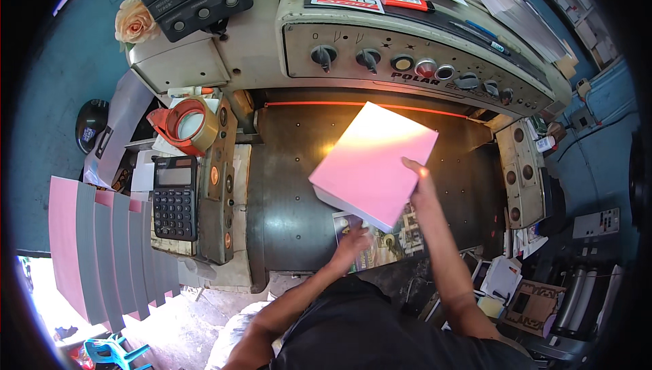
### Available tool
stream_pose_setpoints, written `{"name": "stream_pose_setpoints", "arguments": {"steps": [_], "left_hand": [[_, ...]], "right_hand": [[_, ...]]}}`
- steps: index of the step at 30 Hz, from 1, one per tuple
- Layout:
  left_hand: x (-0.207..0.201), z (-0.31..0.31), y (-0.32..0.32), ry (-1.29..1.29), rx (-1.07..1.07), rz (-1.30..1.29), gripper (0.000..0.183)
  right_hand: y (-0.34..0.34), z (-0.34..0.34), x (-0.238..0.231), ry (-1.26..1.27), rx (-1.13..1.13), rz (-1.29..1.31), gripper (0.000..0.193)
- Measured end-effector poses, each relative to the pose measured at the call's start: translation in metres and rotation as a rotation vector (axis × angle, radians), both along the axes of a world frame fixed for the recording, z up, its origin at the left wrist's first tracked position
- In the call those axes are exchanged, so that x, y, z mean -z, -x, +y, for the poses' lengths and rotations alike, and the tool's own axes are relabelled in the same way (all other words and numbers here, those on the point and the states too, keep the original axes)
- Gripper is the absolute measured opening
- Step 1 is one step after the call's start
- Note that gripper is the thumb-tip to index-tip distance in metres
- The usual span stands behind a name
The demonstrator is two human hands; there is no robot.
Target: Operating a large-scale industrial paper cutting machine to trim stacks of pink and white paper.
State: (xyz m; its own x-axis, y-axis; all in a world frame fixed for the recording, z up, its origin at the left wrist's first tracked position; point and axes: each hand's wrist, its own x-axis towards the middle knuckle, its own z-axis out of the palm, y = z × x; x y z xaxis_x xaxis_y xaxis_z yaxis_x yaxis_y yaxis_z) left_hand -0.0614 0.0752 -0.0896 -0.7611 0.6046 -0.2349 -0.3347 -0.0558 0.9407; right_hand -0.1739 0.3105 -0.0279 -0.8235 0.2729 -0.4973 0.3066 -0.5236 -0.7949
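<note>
Midway over the dark counter (pixel 282 214), we hold a pink-topped paper stack (pixel 377 163) askew with our right hand (pixel 424 190), while our left hand (pixel 353 244) blurs at its near edge, its grip impossible to tell. Beneath, a colorful printed sheet (pixel 388 251) lies partly covered; tape roll (pixel 210 125) and calculator (pixel 175 197) crowd the left, a knobbed control panel (pixel 435 47) the rear.

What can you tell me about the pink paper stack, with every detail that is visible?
The pink paper stack looks like a thick rectangular block, with a flat pink upper face, warmly lit toward its far end, and paler sides. It sits askew over the dark worktop, partly hiding a colourful printed sheet. The right hand grips its right side, thumb on top; the left hand is by its near edge, contact unclear.
</note>
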Motion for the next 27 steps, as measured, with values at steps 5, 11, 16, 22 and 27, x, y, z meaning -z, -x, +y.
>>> {"name": "stream_pose_setpoints", "arguments": {"steps": [5,11,16,22,27], "left_hand": [[-0.01,0.017,0.098,-0.679,-0.674,-0.57,0.066],[0.017,-0.022,0.098,-0.044,-0.745,-0.507,0.072],[0.035,-0.042,0.108,-0.007,-0.752,-0.428,0.059],[0.033,-0.068,0.178,-0.078,-0.541,-0.328,0.056],[0.03,-0.068,0.248,0.393,-0.687,0.058,0.066]], "right_hand": [[0.013,-0.051,0.055,0.144,0.291,-0.005,0.038],[-0.007,-0.089,0.08,0.147,0.37,-0.016,0.041],[-0.022,-0.071,0.081,0.222,0.113,-0.293,0.039],[0.006,-0.079,0.087,0.192,0.065,-0.213,0.035],[0.078,-0.105,0.094,0.23,0.247,-0.069,0.043]]}}
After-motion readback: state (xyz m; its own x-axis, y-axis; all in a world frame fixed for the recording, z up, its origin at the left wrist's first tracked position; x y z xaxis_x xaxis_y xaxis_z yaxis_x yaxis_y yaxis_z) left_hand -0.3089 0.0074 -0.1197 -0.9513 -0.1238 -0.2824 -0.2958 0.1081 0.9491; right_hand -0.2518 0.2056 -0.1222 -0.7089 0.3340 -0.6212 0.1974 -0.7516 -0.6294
